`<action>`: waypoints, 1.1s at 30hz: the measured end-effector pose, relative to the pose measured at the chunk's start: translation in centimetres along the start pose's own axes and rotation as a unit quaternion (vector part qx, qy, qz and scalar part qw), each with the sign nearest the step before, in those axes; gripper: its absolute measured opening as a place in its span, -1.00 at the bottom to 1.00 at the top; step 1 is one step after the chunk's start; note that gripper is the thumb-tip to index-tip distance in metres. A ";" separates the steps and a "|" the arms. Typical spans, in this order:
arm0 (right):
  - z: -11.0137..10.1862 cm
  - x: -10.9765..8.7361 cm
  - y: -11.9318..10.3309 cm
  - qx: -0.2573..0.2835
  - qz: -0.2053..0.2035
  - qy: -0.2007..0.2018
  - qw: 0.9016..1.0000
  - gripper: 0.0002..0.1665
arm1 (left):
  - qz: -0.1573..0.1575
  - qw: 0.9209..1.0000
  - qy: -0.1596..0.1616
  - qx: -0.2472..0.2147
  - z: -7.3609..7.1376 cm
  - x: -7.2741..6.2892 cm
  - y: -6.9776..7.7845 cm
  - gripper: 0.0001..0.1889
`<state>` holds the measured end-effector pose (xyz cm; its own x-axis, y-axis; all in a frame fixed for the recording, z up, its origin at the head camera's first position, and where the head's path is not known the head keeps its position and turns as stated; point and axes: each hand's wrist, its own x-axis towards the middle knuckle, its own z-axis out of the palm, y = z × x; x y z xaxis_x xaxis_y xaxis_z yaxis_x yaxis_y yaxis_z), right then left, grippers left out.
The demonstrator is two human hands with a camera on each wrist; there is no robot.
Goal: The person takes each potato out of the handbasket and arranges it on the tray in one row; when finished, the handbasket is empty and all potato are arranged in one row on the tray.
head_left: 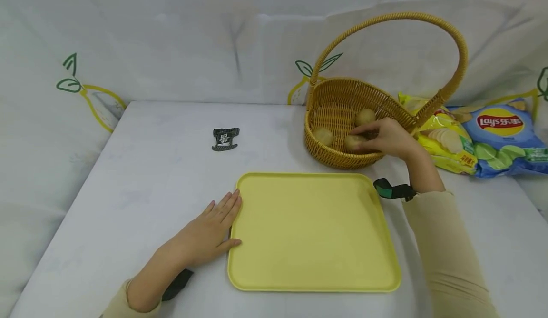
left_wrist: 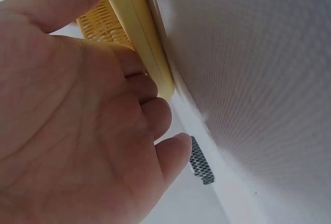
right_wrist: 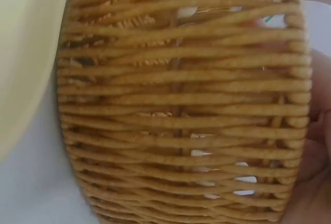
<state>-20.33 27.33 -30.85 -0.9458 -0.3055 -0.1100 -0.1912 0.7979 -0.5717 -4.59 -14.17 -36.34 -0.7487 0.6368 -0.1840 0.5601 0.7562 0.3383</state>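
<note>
My right hand (head_left: 387,139) reaches over the near rim of a wicker basket (head_left: 338,159) with an arched handle. Inside, its thumb and fingers pinch a round yellow-brown potato (head_left: 353,144). Two more potatoes lie in there, one potato (head_left: 323,136) to the left and another potato (head_left: 365,117) farther back. In the right wrist view the woven basket wall (right_wrist: 181,100) hides most of that hand (right_wrist: 318,172). My left hand (head_left: 205,237) lies at the left edge of a yellow tray (head_left: 312,232), fingers straight, fingertips and thumb on its rim. The left wrist view shows the palm (left_wrist: 77,115) against the tray's edge (left_wrist: 137,25).
A yellow chip bag (head_left: 447,139) and a blue chip bag (head_left: 503,134) lean right of the basket. A small black patterned piece (head_left: 224,139) with white print lies on the white table (head_left: 171,165), behind the tray. Behind the table hangs a white cloth (head_left: 192,46).
</note>
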 end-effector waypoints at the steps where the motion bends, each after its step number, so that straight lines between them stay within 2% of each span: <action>1: 0.1 -0.1 -0.1 0.016 0.006 0.011 1.000 -0.52 | -0.001 1.000 0.000 0.000 0.0 0.0 0.0 -0.19; 6: 0.5 -0.7 -1.0 0.078 -0.007 0.062 0.995 -0.48 | -0.006 1.000 -0.001 0.003 0.1 0.0 -0.2 -0.19; 12: 1.0 -1.0 -2.7 0.142 -0.056 0.120 0.981 -0.50 | -0.008 1.000 -0.001 0.005 0.2 0.3 -0.5 -0.18; 20: 2.4 -1.8 -5.4 0.186 -0.131 0.146 0.963 -0.53 | -0.010 1.000 -0.014 -0.001 0.3 0.8 -0.5 -0.17; 25: 4.2 -1.6 -7.4 0.198 -0.192 0.139 0.951 -0.54 | -0.010 1.000 -0.018 -0.004 0.3 0.7 -0.4 -0.18; 28: 5.5 -1.5 -8.7 0.228 -0.223 0.118 0.940 -0.53 | -0.009 1.000 -0.017 -0.002 0.2 0.5 -0.4 -0.18; 33: 7.5 -1.1 -10.5 0.252 -0.254 0.081 0.930 -0.53 | -0.009 1.000 -0.015 -0.002 0.3 0.3 -0.3 -0.18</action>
<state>-15.30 15.41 -30.87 -0.8024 -0.4616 0.3783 -0.5146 0.2142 -0.8302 -4.87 -14.20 -36.74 -0.7472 0.6280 -0.2175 0.5458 0.7666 0.3383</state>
